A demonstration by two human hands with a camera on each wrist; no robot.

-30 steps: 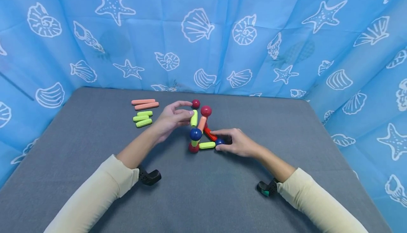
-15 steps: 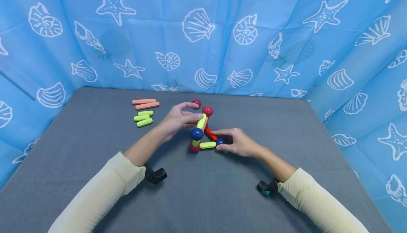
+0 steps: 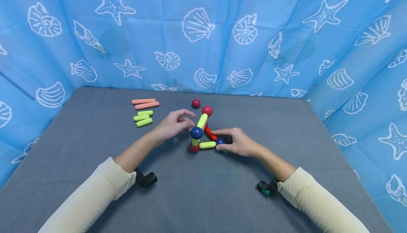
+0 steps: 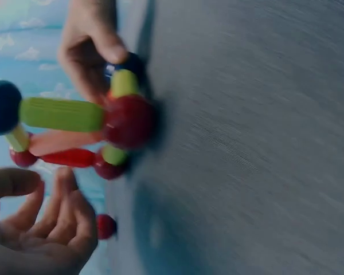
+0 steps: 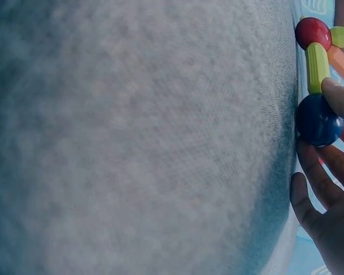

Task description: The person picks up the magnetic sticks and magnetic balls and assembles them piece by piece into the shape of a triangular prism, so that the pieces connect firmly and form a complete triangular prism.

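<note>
In the head view a frame of magnetic rods and balls stands at the table's middle. A lime rod (image 3: 202, 121) runs along its top from a blue ball (image 3: 196, 133) to a red ball (image 3: 207, 111). My left hand (image 3: 171, 126) is just left of that blue ball, fingers loosely bent and holding nothing. With thumb and fingers my right hand (image 3: 241, 144) grips the lower blue ball (image 5: 319, 120), where a lime rod (image 3: 208, 145) and a red rod (image 3: 209, 133) meet. A salmon rod (image 4: 66, 140) crosses the frame, mostly hidden in the head view.
A loose red ball (image 3: 195, 103) lies behind the frame. Toward the back left lie two salmon rods (image 3: 147, 105) and three lime rods (image 3: 144, 122) on the grey table (image 3: 210, 197). A blue shell-patterned curtain (image 3: 216, 56) hangs behind the table.
My left hand brought a lime rod rightward onto the top of the frame, let go of it and drew back left. The right hand has stayed on the lower blue ball.
</note>
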